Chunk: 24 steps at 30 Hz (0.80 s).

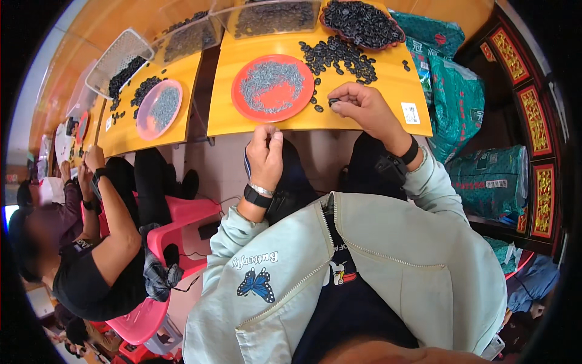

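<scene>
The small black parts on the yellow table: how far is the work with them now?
Looks done: a loose group of small black parts lies spread on the yellow table. In hand: the right hand pinches one black part at the table edge; the left hand is closed below it, its contents hidden. Left, probably: the red plate is full of grey pins, and a dark red tray holds many more black parts.

**Even indoor light, heavy fisheye bend**

Bright, soft light falls evenly; the yellow table (388, 115) shows faint sheen and weak shadows. Straight edges curve near the black circular rim. Centre sharp; the far left margin smears, one face blurred.
</scene>
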Motion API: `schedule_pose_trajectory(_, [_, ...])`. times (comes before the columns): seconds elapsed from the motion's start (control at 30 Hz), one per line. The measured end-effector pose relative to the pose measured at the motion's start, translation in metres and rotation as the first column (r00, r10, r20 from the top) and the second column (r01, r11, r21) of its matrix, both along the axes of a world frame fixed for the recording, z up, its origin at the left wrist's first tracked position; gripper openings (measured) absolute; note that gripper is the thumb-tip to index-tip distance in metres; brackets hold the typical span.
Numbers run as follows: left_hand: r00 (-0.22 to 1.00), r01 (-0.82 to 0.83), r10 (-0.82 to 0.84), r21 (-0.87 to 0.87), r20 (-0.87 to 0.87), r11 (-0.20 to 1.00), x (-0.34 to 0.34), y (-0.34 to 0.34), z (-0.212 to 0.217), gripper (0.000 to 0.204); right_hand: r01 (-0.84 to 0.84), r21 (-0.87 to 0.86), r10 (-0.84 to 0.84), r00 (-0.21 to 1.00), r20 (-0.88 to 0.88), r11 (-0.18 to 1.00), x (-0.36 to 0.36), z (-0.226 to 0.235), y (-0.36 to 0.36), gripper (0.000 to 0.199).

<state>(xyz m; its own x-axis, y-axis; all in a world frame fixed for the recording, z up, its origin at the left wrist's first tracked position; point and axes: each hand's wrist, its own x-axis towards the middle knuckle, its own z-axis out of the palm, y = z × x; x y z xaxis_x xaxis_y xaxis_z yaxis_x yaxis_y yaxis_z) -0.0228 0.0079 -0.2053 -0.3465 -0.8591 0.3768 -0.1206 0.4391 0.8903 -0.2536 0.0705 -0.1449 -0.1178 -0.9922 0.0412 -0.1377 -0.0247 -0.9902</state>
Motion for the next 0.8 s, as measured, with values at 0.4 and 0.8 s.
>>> schedule_pose_trajectory(0.4, [0.997, 0.029, -0.019, 0.142, -0.070, 0.989, 0.009, -0.005, -0.009, 0.008, 0.033, -0.041, -0.041, 0.970, -0.241, 0.999, -0.026, 0.043, -0.038, 0.021])
schedule_pose_trajectory(0.8, [0.997, 0.055, -0.043, 0.180, -0.069, 0.982, 0.012, -0.008, -0.012, 0.008, -0.137, -0.157, -0.011, 0.720, -0.694, 0.978, -0.056, 0.089, -0.096, 0.019])
